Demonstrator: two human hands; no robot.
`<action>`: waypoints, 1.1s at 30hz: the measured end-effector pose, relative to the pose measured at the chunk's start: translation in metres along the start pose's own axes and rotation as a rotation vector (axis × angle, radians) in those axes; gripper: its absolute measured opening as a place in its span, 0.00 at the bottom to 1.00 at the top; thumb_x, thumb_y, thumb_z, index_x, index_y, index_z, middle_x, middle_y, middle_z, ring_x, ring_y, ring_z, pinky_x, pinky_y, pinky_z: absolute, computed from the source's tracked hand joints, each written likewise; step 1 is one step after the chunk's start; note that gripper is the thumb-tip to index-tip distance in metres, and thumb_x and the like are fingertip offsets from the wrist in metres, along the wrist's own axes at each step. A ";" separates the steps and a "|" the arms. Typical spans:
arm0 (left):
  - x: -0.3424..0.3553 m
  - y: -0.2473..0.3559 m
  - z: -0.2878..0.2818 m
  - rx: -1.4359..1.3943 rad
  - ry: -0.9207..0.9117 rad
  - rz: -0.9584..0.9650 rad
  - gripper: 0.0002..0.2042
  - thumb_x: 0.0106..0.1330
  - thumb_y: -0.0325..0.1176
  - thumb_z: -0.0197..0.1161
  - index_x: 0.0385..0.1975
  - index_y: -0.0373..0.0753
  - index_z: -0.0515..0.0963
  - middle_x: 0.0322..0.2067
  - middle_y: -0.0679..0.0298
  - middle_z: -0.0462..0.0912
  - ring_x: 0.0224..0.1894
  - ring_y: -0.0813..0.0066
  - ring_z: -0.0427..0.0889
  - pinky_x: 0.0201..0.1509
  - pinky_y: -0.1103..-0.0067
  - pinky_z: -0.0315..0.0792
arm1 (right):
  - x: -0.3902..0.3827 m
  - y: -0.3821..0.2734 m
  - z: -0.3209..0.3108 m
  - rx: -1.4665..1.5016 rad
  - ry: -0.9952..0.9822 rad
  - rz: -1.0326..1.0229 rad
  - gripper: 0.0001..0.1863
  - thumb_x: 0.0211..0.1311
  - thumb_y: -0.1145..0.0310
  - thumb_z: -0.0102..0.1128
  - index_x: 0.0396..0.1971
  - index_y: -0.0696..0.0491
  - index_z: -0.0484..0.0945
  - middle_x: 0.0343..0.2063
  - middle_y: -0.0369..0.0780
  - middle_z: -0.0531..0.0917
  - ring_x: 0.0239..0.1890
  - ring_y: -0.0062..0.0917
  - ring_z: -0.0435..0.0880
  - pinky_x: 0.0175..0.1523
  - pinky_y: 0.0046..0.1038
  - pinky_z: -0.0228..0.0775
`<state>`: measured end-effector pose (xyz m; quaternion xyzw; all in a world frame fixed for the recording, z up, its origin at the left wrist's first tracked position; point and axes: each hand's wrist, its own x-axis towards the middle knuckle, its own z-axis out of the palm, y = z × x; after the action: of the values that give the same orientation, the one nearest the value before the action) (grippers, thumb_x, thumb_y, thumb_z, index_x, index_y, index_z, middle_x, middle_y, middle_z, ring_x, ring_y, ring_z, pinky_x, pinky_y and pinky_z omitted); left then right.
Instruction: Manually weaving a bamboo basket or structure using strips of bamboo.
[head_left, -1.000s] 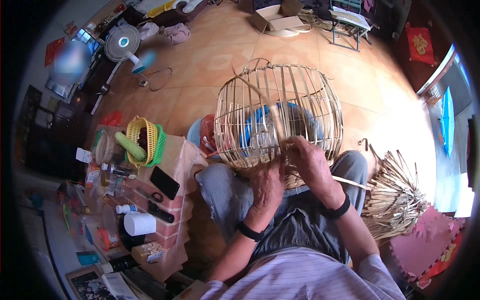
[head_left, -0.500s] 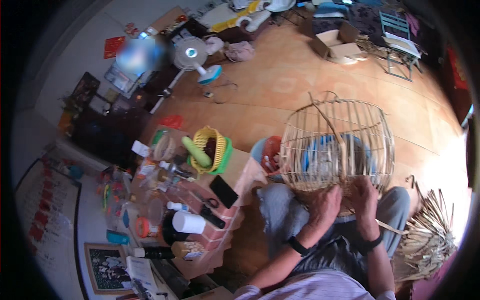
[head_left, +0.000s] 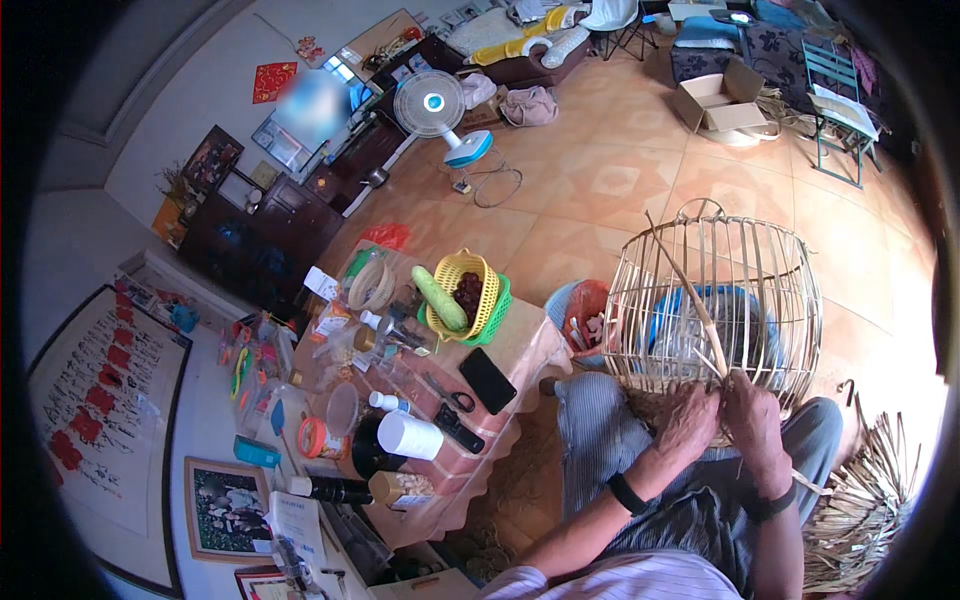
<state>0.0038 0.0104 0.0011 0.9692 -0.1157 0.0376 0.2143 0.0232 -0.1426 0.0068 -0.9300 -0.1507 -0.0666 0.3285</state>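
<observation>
A cage-like basket [head_left: 812, 300] of pale bamboo strips lies across my lap, its open ribs pointing away from me. My left hand [head_left: 686, 420] is closed at the basket's near woven part, fingertips pressed together; what they pinch is hidden. Beside it, almost touching, my right hand [head_left: 755, 425] is closed around the lower end of a long bamboo strip [head_left: 690, 290]. That strip slants up and left across the ribs, and its near end looks split and pale. Another thin strip sticks out to the right below my right wrist.
Left of my knees, a table [head_left: 535, 345] carries a yellow basket [head_left: 487, 305], a green gourd [head_left: 440, 298], a phone [head_left: 488, 381], scissors, jars and bottles. Blue [head_left: 655, 325] and red [head_left: 590, 305] basins stand beyond my knees. Loose strips [head_left: 870, 500] lie at right; a fan [head_left: 465, 150] stands farther off.
The whole view has shifted, so the room sits farther right in it. My hands have come closer together, and the strip's pale split end now shows above my fingers.
</observation>
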 end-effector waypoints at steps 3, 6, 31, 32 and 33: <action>-0.001 -0.003 -0.002 -0.007 0.008 0.044 0.07 0.62 0.29 0.62 0.36 0.34 0.82 0.35 0.49 0.83 0.46 0.51 0.82 0.56 0.57 0.69 | 0.011 0.003 -0.014 0.273 -0.150 0.054 0.07 0.64 0.74 0.64 0.40 0.57 0.78 0.20 0.51 0.80 0.23 0.46 0.81 0.31 0.40 0.73; -0.003 -0.005 -0.003 -0.119 0.040 0.062 0.08 0.59 0.28 0.65 0.36 0.33 0.81 0.36 0.47 0.80 0.46 0.45 0.80 0.55 0.57 0.70 | 0.015 -0.002 -0.026 0.397 -0.215 0.067 0.06 0.65 0.73 0.63 0.35 0.59 0.78 0.19 0.51 0.80 0.20 0.41 0.79 0.30 0.39 0.73; 0.003 -0.019 0.010 -0.355 0.093 0.002 0.09 0.74 0.36 0.57 0.38 0.36 0.79 0.30 0.51 0.83 0.37 0.50 0.82 0.50 0.59 0.71 | -0.053 0.030 0.030 0.972 0.143 0.455 0.08 0.65 0.76 0.68 0.29 0.54 0.77 0.24 0.28 0.79 0.25 0.08 0.73 0.30 0.17 0.65; 0.003 -0.021 0.011 -0.345 0.084 0.015 0.09 0.74 0.36 0.58 0.39 0.37 0.80 0.29 0.51 0.82 0.36 0.50 0.81 0.49 0.59 0.71 | -0.057 0.030 0.035 0.972 0.115 0.445 0.08 0.65 0.76 0.68 0.29 0.54 0.77 0.24 0.28 0.79 0.25 0.08 0.73 0.30 0.17 0.65; 0.003 -0.023 0.011 -0.341 0.090 0.015 0.09 0.74 0.36 0.58 0.39 0.37 0.80 0.29 0.51 0.82 0.36 0.50 0.81 0.49 0.59 0.71 | -0.060 0.031 0.038 1.142 0.160 0.473 0.08 0.65 0.76 0.68 0.30 0.53 0.77 0.24 0.28 0.80 0.25 0.09 0.73 0.30 0.17 0.65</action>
<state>0.0122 0.0249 -0.0180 0.9152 -0.1178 0.0623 0.3803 -0.0226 -0.1552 -0.0542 -0.6078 0.0727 0.0296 0.7902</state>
